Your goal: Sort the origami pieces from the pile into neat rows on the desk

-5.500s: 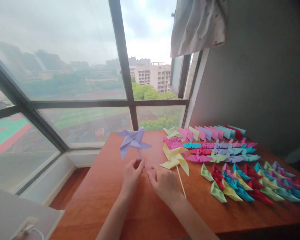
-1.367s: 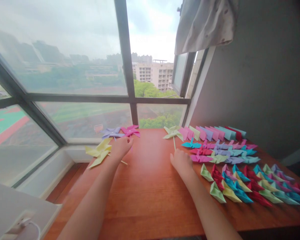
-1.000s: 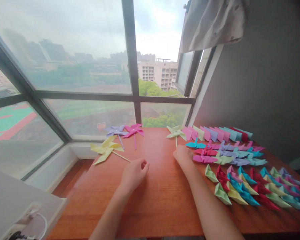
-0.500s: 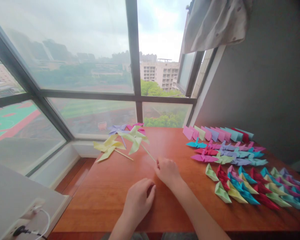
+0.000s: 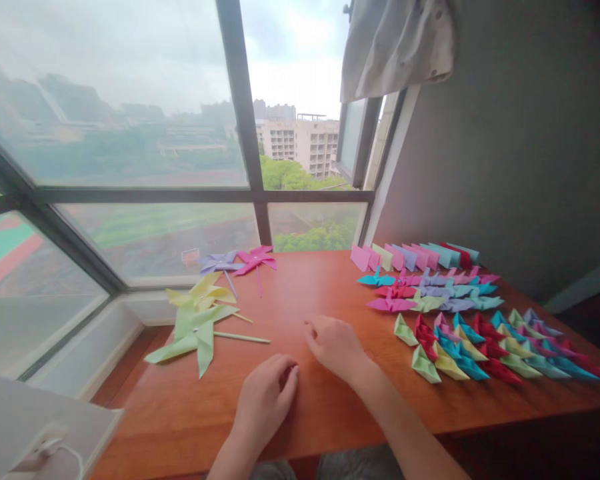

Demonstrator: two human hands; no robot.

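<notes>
A light green paper pinwheel (image 5: 193, 335) lies at the table's left edge, its stick pointing right toward my hands. Behind it lie a yellow pinwheel (image 5: 203, 294), a purple pinwheel (image 5: 221, 263) and a pink pinwheel (image 5: 255, 259). My left hand (image 5: 266, 399) rests on the wooden table (image 5: 305, 413) near the front, fingers loosely curled, holding nothing. My right hand (image 5: 334, 344) rests just beyond it, fingers relaxed and apart, empty, a short way right of the green pinwheel's stick tip.
Rows of several colourful folded paper pieces (image 5: 460, 340) cover the table's right side up to the grey wall. Big windows stand behind the table. A white surface with a cable (image 5: 35, 447) sits at the lower left.
My right hand carried the green pinwheel from the right pile across to the left, laid it by the yellow one and let go. My left hand drew back toward me.
</notes>
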